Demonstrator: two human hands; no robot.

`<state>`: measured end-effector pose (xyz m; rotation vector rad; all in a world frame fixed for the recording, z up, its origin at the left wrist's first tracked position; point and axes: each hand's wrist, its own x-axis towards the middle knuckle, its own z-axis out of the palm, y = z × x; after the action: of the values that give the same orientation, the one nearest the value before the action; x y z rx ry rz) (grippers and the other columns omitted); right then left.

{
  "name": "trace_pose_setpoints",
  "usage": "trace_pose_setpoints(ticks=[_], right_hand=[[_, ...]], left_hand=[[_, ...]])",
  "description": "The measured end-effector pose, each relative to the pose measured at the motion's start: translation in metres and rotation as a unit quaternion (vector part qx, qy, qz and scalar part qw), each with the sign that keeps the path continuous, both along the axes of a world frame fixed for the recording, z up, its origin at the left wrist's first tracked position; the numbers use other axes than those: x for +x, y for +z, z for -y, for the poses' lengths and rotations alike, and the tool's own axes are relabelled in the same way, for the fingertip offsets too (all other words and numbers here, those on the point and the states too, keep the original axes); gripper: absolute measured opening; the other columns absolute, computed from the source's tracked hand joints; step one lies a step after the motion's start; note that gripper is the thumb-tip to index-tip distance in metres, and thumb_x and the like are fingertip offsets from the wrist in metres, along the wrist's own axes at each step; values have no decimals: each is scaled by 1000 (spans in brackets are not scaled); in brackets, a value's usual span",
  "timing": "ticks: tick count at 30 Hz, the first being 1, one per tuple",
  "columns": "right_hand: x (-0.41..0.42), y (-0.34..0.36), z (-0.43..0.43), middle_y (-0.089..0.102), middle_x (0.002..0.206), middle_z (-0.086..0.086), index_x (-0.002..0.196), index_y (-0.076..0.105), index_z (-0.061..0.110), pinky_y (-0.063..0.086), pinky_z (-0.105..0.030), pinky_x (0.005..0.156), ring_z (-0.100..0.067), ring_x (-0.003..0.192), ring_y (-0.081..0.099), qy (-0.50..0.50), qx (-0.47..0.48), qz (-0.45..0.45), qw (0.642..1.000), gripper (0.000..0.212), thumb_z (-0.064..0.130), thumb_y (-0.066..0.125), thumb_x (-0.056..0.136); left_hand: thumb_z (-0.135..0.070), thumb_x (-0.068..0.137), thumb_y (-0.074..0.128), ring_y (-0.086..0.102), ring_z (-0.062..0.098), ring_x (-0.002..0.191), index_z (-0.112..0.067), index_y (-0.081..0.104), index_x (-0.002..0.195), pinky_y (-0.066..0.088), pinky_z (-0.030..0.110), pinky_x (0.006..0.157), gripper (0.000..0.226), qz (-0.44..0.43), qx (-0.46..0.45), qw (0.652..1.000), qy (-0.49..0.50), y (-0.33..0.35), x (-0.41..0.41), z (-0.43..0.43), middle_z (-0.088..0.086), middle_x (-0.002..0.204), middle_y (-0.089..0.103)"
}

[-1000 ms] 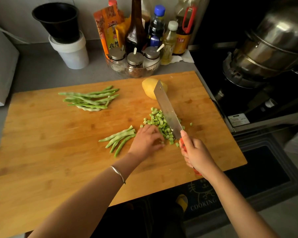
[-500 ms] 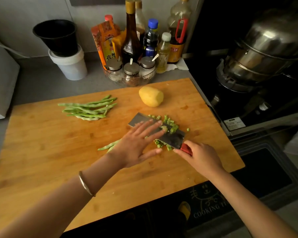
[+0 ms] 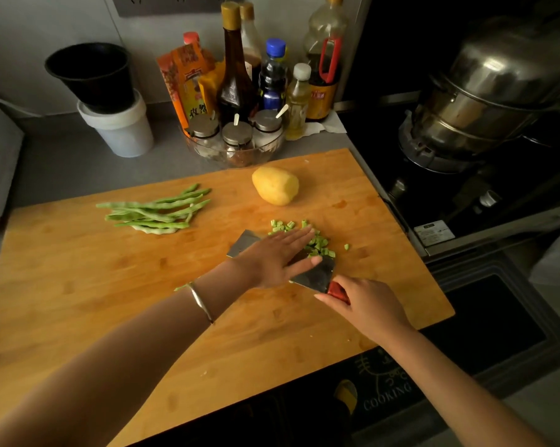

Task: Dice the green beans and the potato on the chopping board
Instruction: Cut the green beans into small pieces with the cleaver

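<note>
A large wooden chopping board (image 3: 78,285) covers the counter. A bundle of whole green beans (image 3: 156,211) lies at its back left, and a peeled yellow potato (image 3: 275,185) at the back middle. Diced bean pieces (image 3: 317,243) sit right of centre, some on the flat blade of a cleaver (image 3: 314,275). My right hand (image 3: 368,304) grips the cleaver's red handle. My left hand (image 3: 278,259) lies flat, fingers spread, over the blade and the pieces. A few uncut beans are mostly hidden under my left wrist.
Behind the board stand sauce bottles (image 3: 236,69), spice jars in a glass bowl (image 3: 233,140), and a black cup stacked in a white tub (image 3: 117,124). A steel pot (image 3: 485,101) sits on the dark stove at right. The board's right front corner overhangs the counter.
The cleaver went from upright at the diced pile to lying flat with pieces on it. My left hand left the uncut beans and spread flat over the blade.
</note>
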<state>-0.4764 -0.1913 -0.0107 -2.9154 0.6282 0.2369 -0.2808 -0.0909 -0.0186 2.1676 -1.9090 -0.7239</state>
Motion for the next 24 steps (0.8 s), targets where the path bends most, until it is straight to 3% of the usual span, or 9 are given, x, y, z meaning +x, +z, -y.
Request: trace_pose_setpoints(ticks=[3, 6, 10, 14, 19, 21, 24], right_hand=[[0, 0, 3, 35, 60, 13, 90, 45, 25, 25, -18, 46, -8, 60, 42, 0, 8, 3, 1000, 45, 69, 34, 92], [1, 1, 4, 34, 60, 12, 89, 43, 25, 23, -20, 45, -10, 59, 42, 3, 4, 0, 1000, 45, 69, 33, 92], [2, 2, 2, 37, 60, 12, 89, 44, 25, 24, -19, 45, -7, 55, 41, 4, 10, -1, 1000, 45, 69, 33, 92], [1, 5, 1, 38, 60, 13, 89, 40, 29, 26, -17, 47, -5, 53, 38, -18, 34, 4, 999, 38, 67, 35, 92], [-3, -2, -6, 48, 60, 5, 80, 51, 24, 29, -21, 46, -7, 52, 45, -97, 137, 62, 984, 47, 68, 39, 88], [-1, -4, -14, 46, 55, 4, 72, 53, 19, 27, -23, 46, -9, 47, 42, -132, 208, 105, 963, 56, 72, 36, 82], [7, -5, -31, 40, 51, 7, 64, 50, 21, 26, -25, 49, -6, 43, 36, -178, 312, 148, 921, 51, 69, 40, 80]], left_hand=[[-67, 88, 9, 1, 6, 145, -22, 9, 152, -2, 26, 118, 78, -10, -43, 997, -58, 0, -7, -13, -7, 158, 5], [-60, 95, 13, 0, 5, 145, -20, 11, 152, -5, 22, 116, 70, 4, -2, 998, -69, -3, -8, -12, -7, 158, 3], [-60, 90, 9, 1, 9, 146, -20, 13, 152, -1, 31, 118, 75, 13, 54, 998, -29, -5, 0, 13, -5, 159, 6], [-58, 94, 15, 10, 12, 145, -25, 23, 150, 3, 28, 116, 65, -63, -49, 993, 86, 11, 18, 12, -4, 158, 16], [-52, 98, 20, 29, 13, 138, -25, 36, 144, 22, 33, 111, 56, -86, -239, 928, 272, 15, 49, -45, -2, 149, 37], [-55, 96, 25, 38, 17, 131, -21, 44, 137, 29, 33, 106, 57, -67, -254, 904, 338, 0, 53, -75, 2, 140, 47], [-65, 89, 39, 46, 20, 121, -21, 50, 129, 38, 36, 100, 61, -50, -200, 913, 351, -29, 47, -111, 2, 129, 53]])
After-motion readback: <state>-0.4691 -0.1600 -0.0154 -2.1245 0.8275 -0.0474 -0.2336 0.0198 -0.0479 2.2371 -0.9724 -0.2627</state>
